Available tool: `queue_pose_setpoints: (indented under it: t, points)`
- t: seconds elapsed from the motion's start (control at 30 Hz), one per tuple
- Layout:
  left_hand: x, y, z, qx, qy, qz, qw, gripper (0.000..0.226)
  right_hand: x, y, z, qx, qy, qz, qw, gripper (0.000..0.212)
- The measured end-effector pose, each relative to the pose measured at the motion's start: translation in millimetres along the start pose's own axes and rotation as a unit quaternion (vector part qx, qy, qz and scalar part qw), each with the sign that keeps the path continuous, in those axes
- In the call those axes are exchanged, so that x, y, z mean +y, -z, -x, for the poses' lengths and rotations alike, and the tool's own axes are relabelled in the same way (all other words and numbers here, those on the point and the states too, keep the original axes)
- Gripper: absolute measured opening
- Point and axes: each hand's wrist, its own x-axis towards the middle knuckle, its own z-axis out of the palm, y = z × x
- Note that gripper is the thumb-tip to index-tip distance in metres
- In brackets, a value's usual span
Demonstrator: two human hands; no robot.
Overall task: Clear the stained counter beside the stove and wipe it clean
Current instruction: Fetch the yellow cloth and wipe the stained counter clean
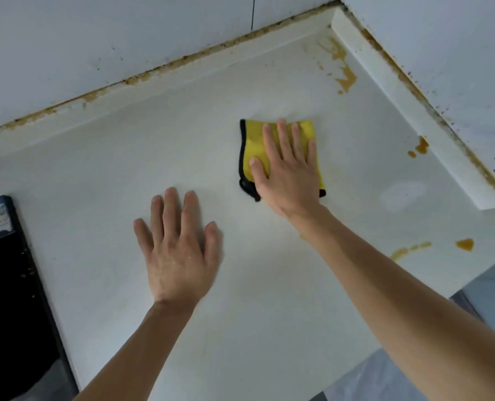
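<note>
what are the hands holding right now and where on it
Neither grips anything. The right hand presses flat, fingers spread, on the middle of the yellow cloth, pinning it to the counter. The left hand lies open on bare counter.

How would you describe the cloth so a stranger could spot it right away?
Start at the white counter right of the black stove. Near its middle, the right hand lies flat on a folded cloth. It is bright yellow with black trim, unlike the orange-brown stains nearby.
</note>
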Motion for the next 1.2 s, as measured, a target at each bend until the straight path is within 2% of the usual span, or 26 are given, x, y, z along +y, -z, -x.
queue_pose_setpoints:
  t: [0.13, 0.2, 0.33, 0.43, 0.5, 0.6, 0.7, 0.87, 1.03, 1.1, 1.2]
  points:
    - [4, 4, 0, -0.01, -0.001, 0.001, 1.0, 0.062, 11, -9, 81, 0.011, 0.086, 0.004, 0.996, 0.069]
    - [4, 6, 0, -0.016, 0.003, 0.006, 1.0, 0.063, 36, -9, 112, -0.003, 0.09, 0.019, 0.996, 0.069]
    - [5, 5, -1, -0.019, 0.0, 0.008, 1.0, 0.061, 72, 3, 87, -0.014, 0.023, 0.031, 0.999, 0.07]
    - [4, 4, -1, -0.017, -0.002, 0.005, 1.0, 0.059, 52, 6, 45, -0.007, -0.054, 0.012, 0.998, 0.069]
    - [5, 5, 0, -0.015, -0.009, 0.002, 1.0, 0.059, 35, 2, 46, 0.003, -0.063, 0.006, 0.998, 0.069]
    - [5, 4, 1, -0.007, -0.01, 0.01, 1.0, 0.059, 24, -7, 102, 0.005, 0.021, 0.001, 1.0, 0.068]
    - [5, 3, 0, 0.002, -0.014, 0.006, 1.0, 0.058, 52, -10, 154, -0.009, 0.075, 0.008, 0.997, 0.067]
    - [4, 2, 1, 0.008, -0.007, 0.014, 1.0, 0.057, 109, 0, 141, -0.027, -0.021, 0.029, 0.999, 0.069]
    - [6, 1, 0, 0.011, -0.015, 0.009, 1.0, 0.056, 87, 3, 110, 0.0, -0.113, 0.01, 0.994, 0.068]
    - [7, 1, 0, 0.016, -0.022, 0.009, 1.0, 0.055, 77, -4, 140, 0.02, -0.076, 0.011, 0.997, 0.068]
    - [8, 2, -1, 0.018, -0.023, 0.008, 1.0, 0.055, 82, -13, 203, 0.011, 0.031, 0.0, 0.999, 0.067]
